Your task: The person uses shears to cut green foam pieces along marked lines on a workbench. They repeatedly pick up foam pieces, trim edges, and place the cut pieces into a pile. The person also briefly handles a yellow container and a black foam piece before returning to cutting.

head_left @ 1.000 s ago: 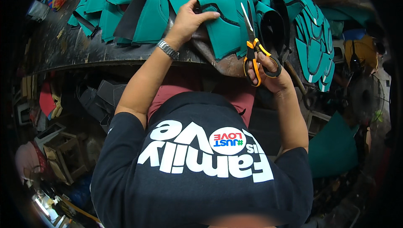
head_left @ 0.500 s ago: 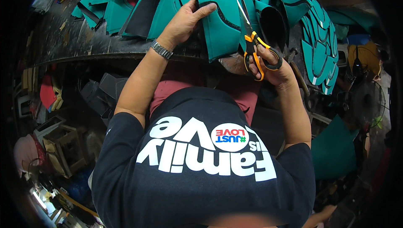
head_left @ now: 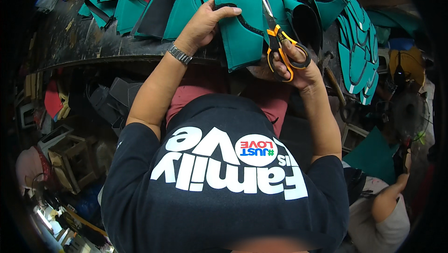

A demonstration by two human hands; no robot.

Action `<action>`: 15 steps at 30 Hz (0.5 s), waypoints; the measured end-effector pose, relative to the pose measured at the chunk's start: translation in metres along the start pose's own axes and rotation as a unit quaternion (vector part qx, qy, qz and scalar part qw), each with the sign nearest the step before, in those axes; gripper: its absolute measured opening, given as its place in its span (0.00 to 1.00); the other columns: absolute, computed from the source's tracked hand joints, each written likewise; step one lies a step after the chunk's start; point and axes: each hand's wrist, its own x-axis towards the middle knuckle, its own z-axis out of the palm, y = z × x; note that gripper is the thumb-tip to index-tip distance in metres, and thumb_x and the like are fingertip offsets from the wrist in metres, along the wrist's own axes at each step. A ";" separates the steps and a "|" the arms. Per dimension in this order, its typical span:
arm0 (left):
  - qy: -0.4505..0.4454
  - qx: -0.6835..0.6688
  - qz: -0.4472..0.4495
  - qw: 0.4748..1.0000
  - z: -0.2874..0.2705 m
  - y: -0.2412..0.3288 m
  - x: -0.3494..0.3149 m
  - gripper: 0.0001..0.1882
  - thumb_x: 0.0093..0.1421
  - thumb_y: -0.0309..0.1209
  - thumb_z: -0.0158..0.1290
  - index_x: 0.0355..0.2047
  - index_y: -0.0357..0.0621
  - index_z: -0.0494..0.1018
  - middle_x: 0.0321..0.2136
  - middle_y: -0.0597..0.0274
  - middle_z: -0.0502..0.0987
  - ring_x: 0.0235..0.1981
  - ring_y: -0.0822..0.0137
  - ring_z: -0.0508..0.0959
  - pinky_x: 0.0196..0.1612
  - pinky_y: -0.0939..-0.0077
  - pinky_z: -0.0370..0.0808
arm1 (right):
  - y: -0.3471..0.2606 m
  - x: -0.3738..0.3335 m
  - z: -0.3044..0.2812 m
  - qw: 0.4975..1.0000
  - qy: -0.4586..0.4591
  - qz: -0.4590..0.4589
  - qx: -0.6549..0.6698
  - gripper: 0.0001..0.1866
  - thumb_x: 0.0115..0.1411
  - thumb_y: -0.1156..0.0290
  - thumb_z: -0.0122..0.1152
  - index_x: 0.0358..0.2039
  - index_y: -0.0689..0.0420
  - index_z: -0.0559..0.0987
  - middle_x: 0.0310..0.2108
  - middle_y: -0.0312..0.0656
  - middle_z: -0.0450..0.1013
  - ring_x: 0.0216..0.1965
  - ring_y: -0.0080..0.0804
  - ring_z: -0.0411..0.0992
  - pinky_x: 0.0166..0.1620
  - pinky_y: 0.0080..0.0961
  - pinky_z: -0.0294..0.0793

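Observation:
A green fabric piece (head_left: 247, 45) with a curved black trim strip hangs over the table's near edge. My left hand (head_left: 203, 27) is closed on its upper left corner, the thumb lying on top and the other fingers partly hidden. In my right hand (head_left: 301, 69) is a pair of scissors (head_left: 276, 36) with orange and black handles. Fingers pass through the handle loops, and the blades, nearly together, point up and slightly left beside the piece's right edge. I cannot tell whether the blades touch the fabric.
The dark worn table (head_left: 60, 45) carries more green and black pieces (head_left: 161, 8) on the left and a layered row of green pieces (head_left: 357, 50) on the right. A fan (head_left: 408, 113) stands at the right. Another person (head_left: 380, 208) is at the lower right.
The scissors and my right hand have shifted a little left, with the blades closer together. The held fabric piece has moved slightly left and down. Another person has come into view at the lower right.

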 end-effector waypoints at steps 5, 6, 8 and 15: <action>0.000 -0.049 -0.019 0.999 0.005 0.005 -0.006 0.18 0.54 0.31 0.64 0.42 0.38 0.73 0.37 0.60 0.79 0.39 0.70 0.79 0.42 0.74 0.79 | 0.014 -0.005 0.002 0.998 0.051 -0.007 -0.045 0.20 0.58 0.53 0.64 0.28 0.59 0.73 0.16 0.37 0.68 0.15 0.20 0.66 0.20 0.13 0.65; -0.004 -0.068 -0.032 0.997 0.006 0.007 -0.009 0.17 0.54 0.31 0.63 0.42 0.38 0.74 0.36 0.60 0.79 0.38 0.71 0.80 0.42 0.75 0.79 | 0.016 -0.009 0.003 0.998 0.046 -0.013 -0.049 0.20 0.58 0.52 0.63 0.29 0.59 0.73 0.17 0.37 0.69 0.16 0.20 0.67 0.21 0.13 0.66; -0.011 -0.061 -0.057 0.996 0.005 0.012 -0.018 0.15 0.54 0.31 0.63 0.40 0.38 0.75 0.34 0.60 0.79 0.36 0.71 0.80 0.41 0.76 0.79 | 0.023 -0.020 0.004 0.997 0.038 -0.027 -0.068 0.22 0.59 0.51 0.61 0.30 0.60 0.74 0.19 0.38 0.70 0.18 0.22 0.69 0.22 0.15 0.68; -0.061 0.065 -0.102 0.991 0.000 0.015 -0.045 0.15 0.54 0.31 0.61 0.39 0.36 0.77 0.33 0.62 0.80 0.32 0.76 0.79 0.40 0.84 0.76 | 0.042 -0.046 0.004 0.982 -0.061 0.066 -0.165 0.25 0.53 0.53 0.62 0.39 0.62 0.72 0.25 0.41 0.73 0.25 0.24 0.72 0.30 0.17 0.71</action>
